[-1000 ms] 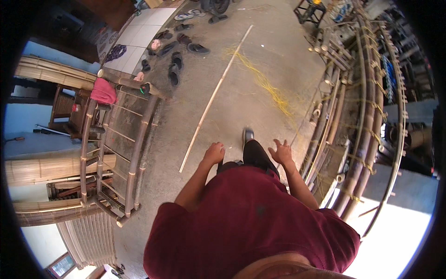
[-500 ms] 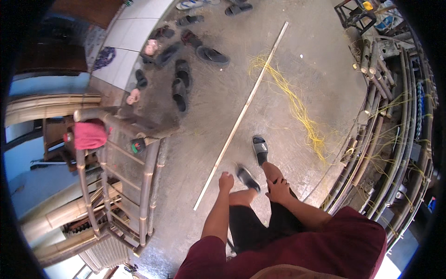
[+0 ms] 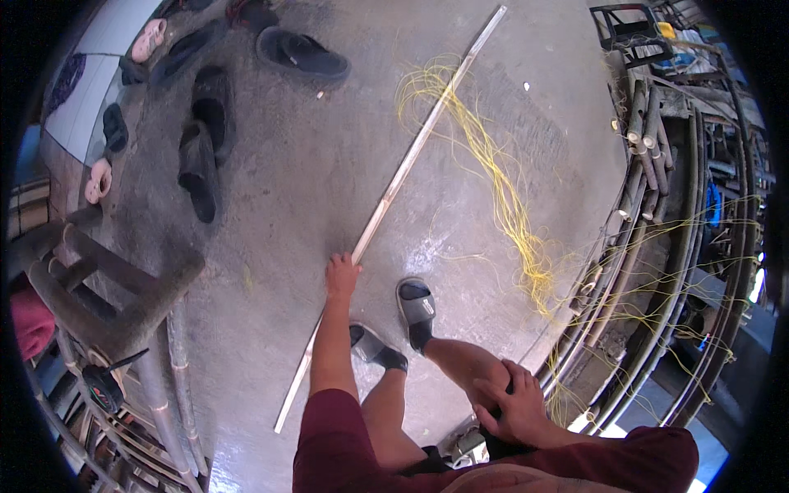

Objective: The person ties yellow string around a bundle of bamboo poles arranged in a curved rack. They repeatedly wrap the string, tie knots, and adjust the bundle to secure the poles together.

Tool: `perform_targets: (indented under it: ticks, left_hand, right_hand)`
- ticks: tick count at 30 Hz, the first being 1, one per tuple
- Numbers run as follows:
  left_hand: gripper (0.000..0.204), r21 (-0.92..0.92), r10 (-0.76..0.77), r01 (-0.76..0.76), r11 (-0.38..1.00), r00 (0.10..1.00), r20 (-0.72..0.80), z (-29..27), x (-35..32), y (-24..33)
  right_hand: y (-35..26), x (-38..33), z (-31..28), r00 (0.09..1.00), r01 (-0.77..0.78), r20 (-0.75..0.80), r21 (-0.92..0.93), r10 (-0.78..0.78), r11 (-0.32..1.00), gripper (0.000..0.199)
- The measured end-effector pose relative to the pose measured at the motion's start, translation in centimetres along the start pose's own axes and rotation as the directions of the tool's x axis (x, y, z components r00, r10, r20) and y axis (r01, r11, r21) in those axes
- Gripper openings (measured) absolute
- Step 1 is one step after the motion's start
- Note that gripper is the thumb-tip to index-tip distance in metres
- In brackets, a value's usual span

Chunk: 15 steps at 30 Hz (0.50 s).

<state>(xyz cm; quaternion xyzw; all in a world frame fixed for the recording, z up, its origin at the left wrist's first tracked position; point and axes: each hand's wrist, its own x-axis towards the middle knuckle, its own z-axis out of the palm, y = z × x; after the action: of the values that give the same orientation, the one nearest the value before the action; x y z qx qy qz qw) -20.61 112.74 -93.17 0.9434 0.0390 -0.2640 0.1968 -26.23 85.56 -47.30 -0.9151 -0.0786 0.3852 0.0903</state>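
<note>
The long stick (image 3: 411, 168) is pale tan. Beside the stick, the tangled strings (image 3: 501, 189) are bright yellow. The floor (image 3: 288, 214) under the stick is grey with darker blotches. Near the stick's lower end, the sandals (image 3: 415, 306) on the feet are black with grey straps. The shirt sleeve (image 3: 329, 435) is dark red. Left of the stick lie black slippers (image 3: 201, 164) and pink ones (image 3: 99, 179).

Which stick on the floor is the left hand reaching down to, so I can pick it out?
On the grey concrete floor, find the tangle of yellow string. The long pale bamboo strip runs diagonally beside it, under the left hand. Unlike the thick poles stacked at the right, it lies alone, thin and straight.
</note>
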Motion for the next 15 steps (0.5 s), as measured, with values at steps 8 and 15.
perform_targets:
  ticks: [8, 15]
  left_hand:
    - [0.036, -0.453, -0.259, 0.302, 0.839, 0.953, 0.157, -8.1, -17.6, -2.9]
    - [0.049, -0.160, -0.638, 0.638, 0.753, 0.768, 0.063, -33.1, -51.1, 2.0]
  right_hand:
    - [-1.2, -4.5, 1.6, 0.998, 0.042, 0.052, -0.025, -0.040, 0.999, 0.045]
    - [-3.3, -8.2, 2.0, 0.938, 0.112, 0.344, -0.156, -0.053, 0.981, 0.067]
